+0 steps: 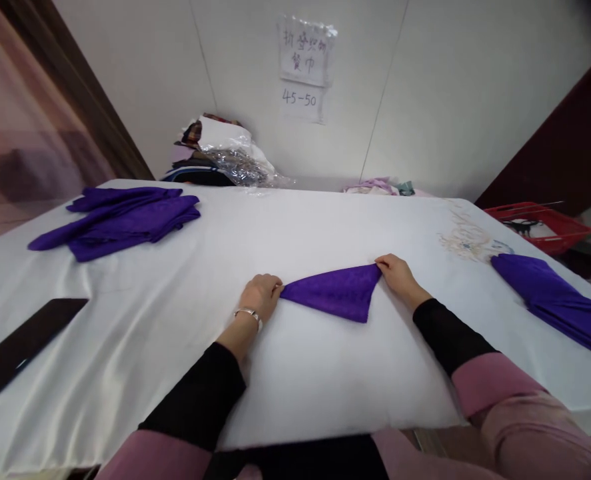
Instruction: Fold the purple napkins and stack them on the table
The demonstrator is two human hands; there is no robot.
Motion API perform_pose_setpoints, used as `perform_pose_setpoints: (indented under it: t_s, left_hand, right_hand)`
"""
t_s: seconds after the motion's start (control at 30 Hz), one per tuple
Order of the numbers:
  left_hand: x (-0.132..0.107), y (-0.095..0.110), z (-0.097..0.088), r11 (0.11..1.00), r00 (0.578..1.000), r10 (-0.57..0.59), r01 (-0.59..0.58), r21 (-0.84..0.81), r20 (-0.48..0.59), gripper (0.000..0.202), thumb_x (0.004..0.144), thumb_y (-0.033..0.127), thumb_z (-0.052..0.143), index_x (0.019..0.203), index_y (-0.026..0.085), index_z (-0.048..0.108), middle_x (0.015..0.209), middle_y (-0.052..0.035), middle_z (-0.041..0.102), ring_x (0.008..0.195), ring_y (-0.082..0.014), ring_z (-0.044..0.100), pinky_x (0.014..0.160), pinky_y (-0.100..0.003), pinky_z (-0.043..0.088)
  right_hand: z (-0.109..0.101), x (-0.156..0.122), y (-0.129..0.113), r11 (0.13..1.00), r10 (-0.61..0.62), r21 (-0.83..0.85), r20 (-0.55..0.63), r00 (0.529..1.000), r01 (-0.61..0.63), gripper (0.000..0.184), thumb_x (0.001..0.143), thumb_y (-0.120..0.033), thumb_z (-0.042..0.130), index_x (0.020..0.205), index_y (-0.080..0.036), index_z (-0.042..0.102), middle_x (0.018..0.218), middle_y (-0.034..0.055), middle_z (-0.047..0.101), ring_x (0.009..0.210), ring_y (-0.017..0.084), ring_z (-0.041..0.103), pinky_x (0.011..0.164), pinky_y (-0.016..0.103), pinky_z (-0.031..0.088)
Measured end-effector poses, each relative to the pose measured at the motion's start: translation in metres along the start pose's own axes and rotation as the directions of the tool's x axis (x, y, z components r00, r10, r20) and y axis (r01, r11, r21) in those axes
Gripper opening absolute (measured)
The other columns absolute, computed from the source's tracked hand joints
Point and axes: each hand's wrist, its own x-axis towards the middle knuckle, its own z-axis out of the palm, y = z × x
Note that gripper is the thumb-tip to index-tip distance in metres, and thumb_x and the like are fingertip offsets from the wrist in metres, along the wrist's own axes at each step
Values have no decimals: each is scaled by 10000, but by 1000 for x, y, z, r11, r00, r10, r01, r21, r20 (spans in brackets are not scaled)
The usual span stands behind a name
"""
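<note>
A purple cloth napkin, folded into a narrow wedge, lies over the white tablecloth in front of me. My left hand, with a bracelet at the wrist, pinches its pointed left end. At the upper right corner of the wider end, my right hand grips the fabric between thumb and fingers. The napkin is stretched between both hands, its lower right corner free.
Loose purple cloths lie at the back left, and a stack of folded purple cloth sits at the right. A dark flat slab rests at the left. Beyond the right edge stands a red basket. Plastic-wrapped fabrics are piled against the wall.
</note>
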Motion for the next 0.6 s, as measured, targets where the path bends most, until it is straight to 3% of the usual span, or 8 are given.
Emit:
perform_pose_setpoints:
  t_s: [0.1, 0.27, 0.4, 0.6]
  left_hand:
    - [-2, -3, -1, 998, 999, -44, 43, -49, -10, 159, 831, 264, 514, 760, 215, 647, 804, -33, 641, 830, -199, 550, 773, -337, 447]
    - [-7, -12, -10, 942, 998, -52, 60, -330, 31, 123, 772, 324, 578, 760, 245, 672, 834, -9, 635, 858, -186, 563, 778, -329, 465]
    - [-10, -16, -14, 928, 998, -47, 55, -369, 32, 72, 696, 279, 634, 752, 242, 660, 899, -18, 620, 910, -199, 554, 831, -357, 461]
    - [-10, -21, -8, 889, 998, -66, 66, -453, 16, 54, 697, 262, 620, 729, 222, 637, 971, -41, 610, 951, -199, 559, 855, -359, 468]
  right_hand:
    - [5, -2, 5, 996, -57, -73, -9, 998, 56, 191, 808, -221, 464, 829, -186, 651, 859, 65, 647, 824, 207, 581, 785, 355, 451]
    - [7, -6, 11, 993, -76, -88, -18, 997, 74, 201, 823, -253, 455, 843, -193, 645, 868, 57, 637, 829, 206, 579, 770, 347, 451]
    - [7, -4, 15, 994, -55, -90, -8, 998, 54, 207, 822, -273, 461, 861, -197, 649, 888, 54, 644, 836, 209, 585, 760, 347, 453]
    - [8, -3, 20, 997, -46, -68, -10, 999, 45, 204, 818, -297, 472, 857, -206, 650, 885, 46, 643, 822, 204, 588, 739, 340, 456]
